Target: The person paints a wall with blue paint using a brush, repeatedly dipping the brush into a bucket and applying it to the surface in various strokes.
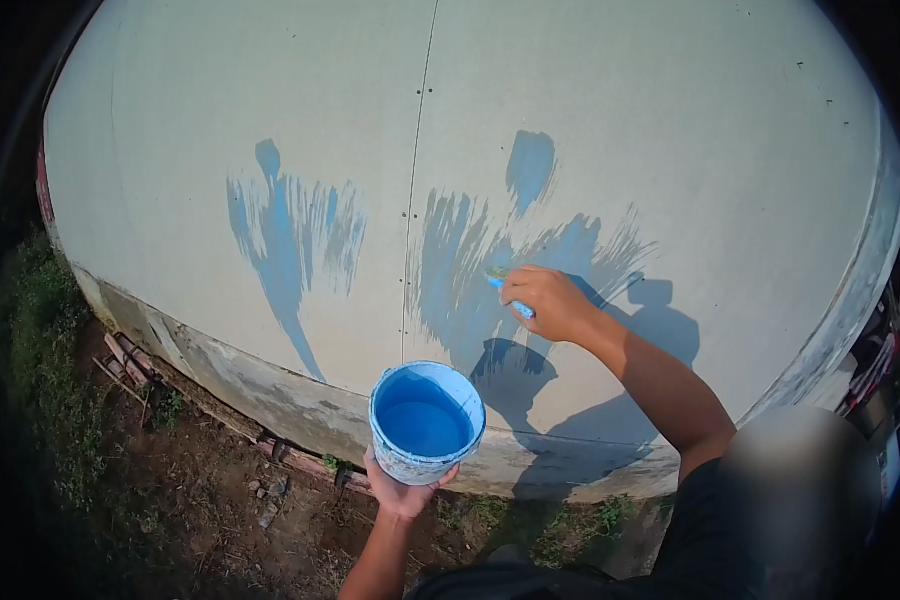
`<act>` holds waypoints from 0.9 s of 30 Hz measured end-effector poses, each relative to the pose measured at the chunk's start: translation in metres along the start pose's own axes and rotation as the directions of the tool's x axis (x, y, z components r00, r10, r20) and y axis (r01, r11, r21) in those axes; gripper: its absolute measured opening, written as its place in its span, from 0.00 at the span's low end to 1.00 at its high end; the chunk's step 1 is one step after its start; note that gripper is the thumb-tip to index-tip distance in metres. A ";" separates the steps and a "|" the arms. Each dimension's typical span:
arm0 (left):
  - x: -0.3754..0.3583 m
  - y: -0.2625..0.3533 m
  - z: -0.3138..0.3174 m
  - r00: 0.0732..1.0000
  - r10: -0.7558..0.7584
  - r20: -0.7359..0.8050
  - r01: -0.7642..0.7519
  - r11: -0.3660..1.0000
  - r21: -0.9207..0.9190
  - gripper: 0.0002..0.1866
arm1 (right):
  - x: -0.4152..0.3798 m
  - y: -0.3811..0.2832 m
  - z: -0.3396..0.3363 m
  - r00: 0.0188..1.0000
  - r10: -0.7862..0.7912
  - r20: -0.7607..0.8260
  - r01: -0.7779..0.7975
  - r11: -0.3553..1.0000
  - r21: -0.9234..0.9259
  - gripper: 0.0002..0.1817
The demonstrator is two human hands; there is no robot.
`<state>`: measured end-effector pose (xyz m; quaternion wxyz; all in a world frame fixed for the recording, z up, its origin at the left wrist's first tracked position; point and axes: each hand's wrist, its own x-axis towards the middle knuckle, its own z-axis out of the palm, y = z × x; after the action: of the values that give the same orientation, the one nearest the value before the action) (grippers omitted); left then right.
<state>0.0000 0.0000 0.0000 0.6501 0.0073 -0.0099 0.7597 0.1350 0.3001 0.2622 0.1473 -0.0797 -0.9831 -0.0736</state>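
My right hand (545, 300) is closed around a paintbrush (516, 303) with a blue handle. Its bristle end lies at the wall, over a patch of streaky blue paint (450, 265). Below and to the left, my left hand (402, 488) supports a paint bucket (400, 467) from underneath, fingers curled round its base. Blue paint (420, 422) fills part of the bucket, and its white outside is smeared with blue. The pale wall (310, 70) carries a second blue patch (280, 235) left of the panel seam.
A weathered concrete base (240, 365) runs under the wall. Bare soil (225, 480), weeds (45, 310) and reddish pipes or poles (310, 460) lie along its foot. My shadow (610, 420) falls on the wall's lower right. A blurred round shape (800, 490) sits at the right.
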 end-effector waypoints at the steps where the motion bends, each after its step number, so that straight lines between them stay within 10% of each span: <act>1: -0.001 -0.001 0.000 1.000 0.003 -0.010 -0.003 1.000 0.004 0.48 | 0.004 0.004 -0.005 0.997 -0.009 -0.082 0.010 1.000 0.016 0.09; 7: 0.002 -0.021 0.003 0.998 0.053 -0.037 -0.051 0.997 0.065 0.48 | 0.003 0.043 -0.101 0.899 0.123 -0.421 -0.098 0.992 0.081 0.12; 10: 0.004 -0.032 0.007 0.997 0.074 -0.039 -0.071 0.994 0.081 0.49 | 0.000 0.042 -0.129 0.748 -0.128 -0.651 -0.122 0.938 -0.325 0.11; 17: 0.011 -0.052 0.023 0.996 0.092 -0.011 -0.091 0.993 0.073 0.49 | -0.018 0.040 -0.018 0.852 -0.270 -0.448 0.038 0.886 -0.463 0.04; 20: 0.012 -0.061 0.032 0.995 0.103 -0.008 -0.102 0.993 0.058 0.49 | -0.027 0.022 0.015 0.914 -0.228 -0.335 0.133 0.950 -0.281 0.07; 22: 0.015 -0.062 0.032 0.993 0.114 -0.010 -0.113 0.991 0.069 0.49 | -0.030 0.010 0.008 0.996 -0.036 -0.086 0.050 0.985 0.165 0.10; 27: 0.012 -0.055 0.023 0.992 0.128 -0.018 -0.126 0.987 0.100 0.48 | -0.032 0.031 -0.042 0.940 -0.061 -0.335 0.079 0.996 0.039 0.16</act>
<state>0.0528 0.0196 0.0233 0.5995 0.0295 0.0349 0.7991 0.1823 0.3187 0.2958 0.3108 -0.0272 -0.9478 -0.0656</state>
